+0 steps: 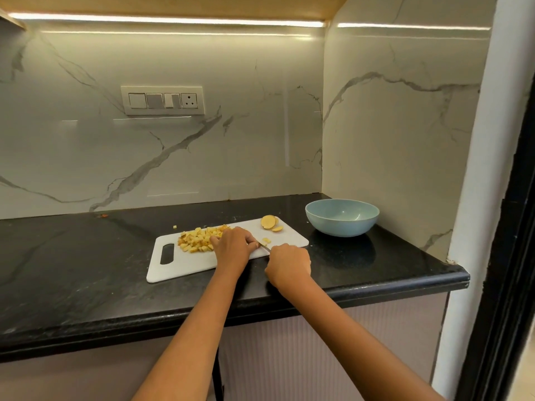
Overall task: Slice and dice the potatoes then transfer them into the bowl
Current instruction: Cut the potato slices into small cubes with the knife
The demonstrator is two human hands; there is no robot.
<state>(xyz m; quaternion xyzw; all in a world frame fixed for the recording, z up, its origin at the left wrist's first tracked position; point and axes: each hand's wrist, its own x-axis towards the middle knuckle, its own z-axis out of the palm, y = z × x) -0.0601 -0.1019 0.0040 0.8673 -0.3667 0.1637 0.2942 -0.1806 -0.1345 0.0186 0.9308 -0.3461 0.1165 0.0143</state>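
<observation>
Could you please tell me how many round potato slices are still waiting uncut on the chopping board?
2 clearly visible: a large potato slice at the far right of the chopping board, near the bowl, and a smaller slice beside it. More may be stacked behind the large one.

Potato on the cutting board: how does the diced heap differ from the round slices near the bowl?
The diced heap is many small cubes piled at the board's left-middle, against the left hand; the round slices are a few flat discs at the far right corner, untouched. The heap is cut fine; the slices remain whole rounds. Both are yellow potato on the white cutting board.
</observation>
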